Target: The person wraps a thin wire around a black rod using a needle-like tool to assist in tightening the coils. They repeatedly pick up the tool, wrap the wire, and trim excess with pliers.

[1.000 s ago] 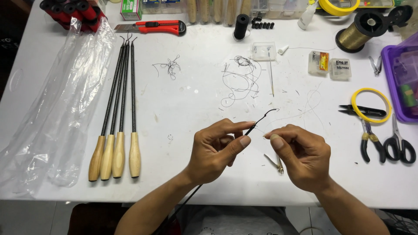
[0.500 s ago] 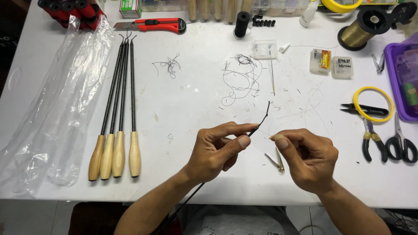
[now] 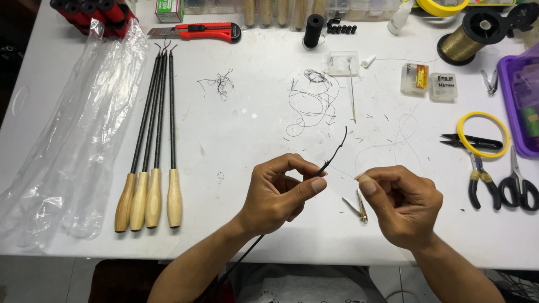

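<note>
My left hand (image 3: pixel 278 193) pinches a thin black rod (image 3: pixel 335 150) near its tip; the rod's shaft runs back down under my wrist toward my lap. My right hand (image 3: pixel 401 203) is closed beside it, thumb and forefinger pinched on a fine, nearly invisible thread (image 3: pixel 341 171) that stretches from the rod's tip. A small metal clip (image 3: pixel 359 205) lies on the white table (image 3: pixel 241 140) between my hands.
Three wooden-handled black rods (image 3: pixel 150 140) lie at left beside clear plastic sleeves (image 3: pixel 73 134). Black thread tangles (image 3: pixel 311 101), a red utility knife (image 3: pixel 196 31), a gold thread spool (image 3: pixel 463 42), small boxes (image 3: pixel 429 84), a yellow ring (image 3: pixel 483 134), pliers (image 3: pixel 483 179), scissors (image 3: pixel 519 179) and a purple tray (image 3: pixel 519 101) surround.
My right hand has shifted slightly right, drawing the thread away from the rod tip. My left hand and the rod stay nearly still.
</note>
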